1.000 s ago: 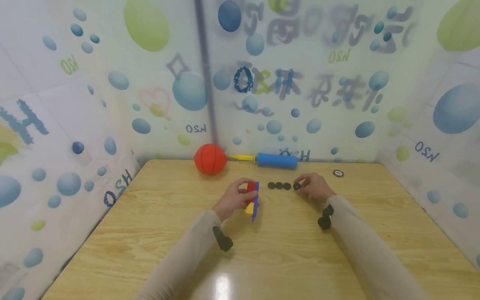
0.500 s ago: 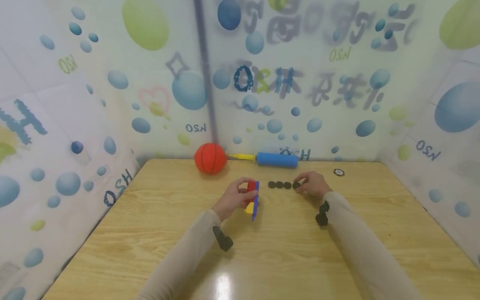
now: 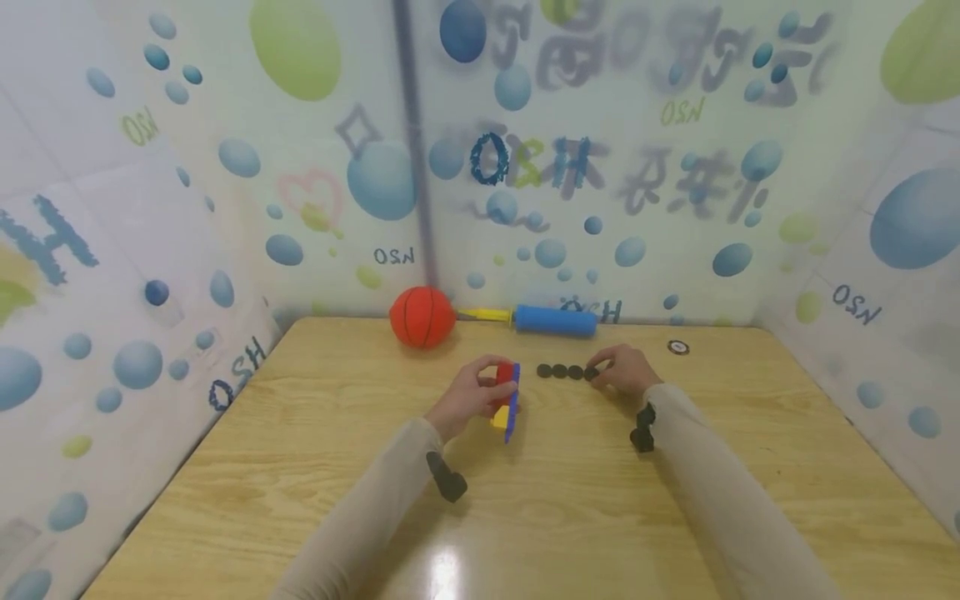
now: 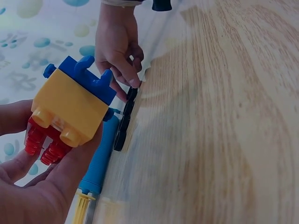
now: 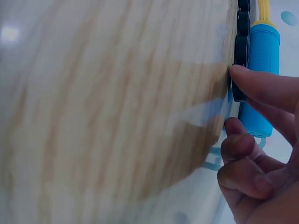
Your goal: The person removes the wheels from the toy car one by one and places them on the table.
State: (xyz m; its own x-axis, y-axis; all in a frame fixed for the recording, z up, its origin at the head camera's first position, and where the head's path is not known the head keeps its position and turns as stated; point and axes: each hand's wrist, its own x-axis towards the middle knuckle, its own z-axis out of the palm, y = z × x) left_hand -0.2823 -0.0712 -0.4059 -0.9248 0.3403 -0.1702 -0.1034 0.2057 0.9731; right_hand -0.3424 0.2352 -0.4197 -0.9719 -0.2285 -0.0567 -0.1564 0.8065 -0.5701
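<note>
My left hand (image 3: 467,398) grips a toy car body of building blocks (image 3: 504,400) above the table. In the left wrist view its yellow block (image 4: 70,105) faces the camera, with a blue base (image 4: 88,77) bearing pegs and hooks, and red blocks (image 4: 46,142) partly behind the fingers. Several small black toy wheels (image 3: 559,371) lie in a row on the tabletop. At the row's right end, my right hand (image 3: 626,369) pinches the last black wheel (image 5: 237,91) between thumb and forefinger, against its neighbour. The other fingers of that hand are curled back.
Behind the hands, along the table's (image 3: 300,500) far edge, are a red ball (image 3: 422,317) and a blue hand pump (image 3: 555,321) with a yellow end. A round black-and-white chip (image 3: 678,347) lies at the back right. Printed curtains (image 3: 600,167) surround the table.
My right hand has moved slightly left with its wheel, bringing it from a small gap up to the row's end. The left hand and toy car body have stayed nearly still.
</note>
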